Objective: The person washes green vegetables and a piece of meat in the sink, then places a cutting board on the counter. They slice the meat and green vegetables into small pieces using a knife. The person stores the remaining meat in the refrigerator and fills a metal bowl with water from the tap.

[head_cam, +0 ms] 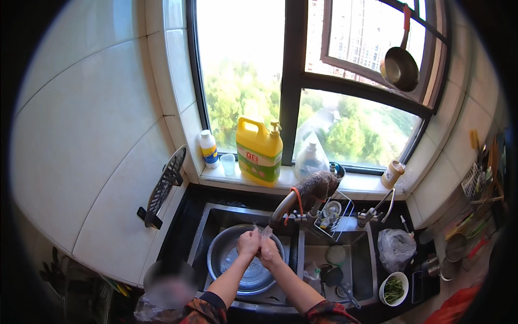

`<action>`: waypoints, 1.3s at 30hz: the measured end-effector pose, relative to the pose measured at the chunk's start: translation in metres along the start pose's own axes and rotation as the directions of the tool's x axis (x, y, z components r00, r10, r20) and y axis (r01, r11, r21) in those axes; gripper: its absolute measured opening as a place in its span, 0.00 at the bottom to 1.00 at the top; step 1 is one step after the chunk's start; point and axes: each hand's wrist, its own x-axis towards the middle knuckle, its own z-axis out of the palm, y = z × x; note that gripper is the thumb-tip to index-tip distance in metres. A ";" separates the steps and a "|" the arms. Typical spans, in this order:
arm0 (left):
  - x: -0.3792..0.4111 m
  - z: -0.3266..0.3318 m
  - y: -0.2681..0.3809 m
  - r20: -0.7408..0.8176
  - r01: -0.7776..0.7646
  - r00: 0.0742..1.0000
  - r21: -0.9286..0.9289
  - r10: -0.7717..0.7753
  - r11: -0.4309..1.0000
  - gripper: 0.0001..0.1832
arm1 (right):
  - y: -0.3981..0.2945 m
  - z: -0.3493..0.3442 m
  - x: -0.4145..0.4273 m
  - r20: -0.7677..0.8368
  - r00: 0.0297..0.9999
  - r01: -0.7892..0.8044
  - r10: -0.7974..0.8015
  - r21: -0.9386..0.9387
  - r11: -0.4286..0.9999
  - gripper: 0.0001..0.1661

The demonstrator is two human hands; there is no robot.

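My left hand (248,243) and my right hand (268,252) meet over a round metal basin (212,259) in the left sink bowl. Both are closed around a crumpled piece of clear plastic (266,232) that sticks up past the fingertips. Something small and reddish shows between the palms, too hidden to name. Just beyond the fingers is the end of the tap spout (279,214), which has dark cloth and an orange cord wrapped about it. Shallow water appears to lie in the basin under my wrists.
The right sink bowl (362,263) holds a strainer (332,275) and a round scrubber (335,255). A wire caddy (338,231) hangs behind it. To the right stand a plastic bag (396,249) and a bowl of greens (393,289). A yellow detergent jug (259,154) is on the sill.
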 end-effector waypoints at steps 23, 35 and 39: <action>-0.002 0.009 -0.022 0.574 0.508 0.803 -0.520 -0.159 0.687 0.15 | -0.023 -0.034 0.017 0.311 0.933 0.345 -0.184 -0.618 0.707 0.12; -0.009 0.009 -0.019 0.431 0.190 0.899 -0.552 0.083 0.812 0.09 | -0.051 -0.020 0.004 0.047 0.978 0.101 -0.202 -0.959 0.266 0.16; -0.012 -0.001 -0.004 0.208 -0.255 0.939 -0.116 0.275 0.960 0.19 | -0.051 -0.031 0.014 0.112 0.954 -0.168 0.277 -0.564 0.808 0.18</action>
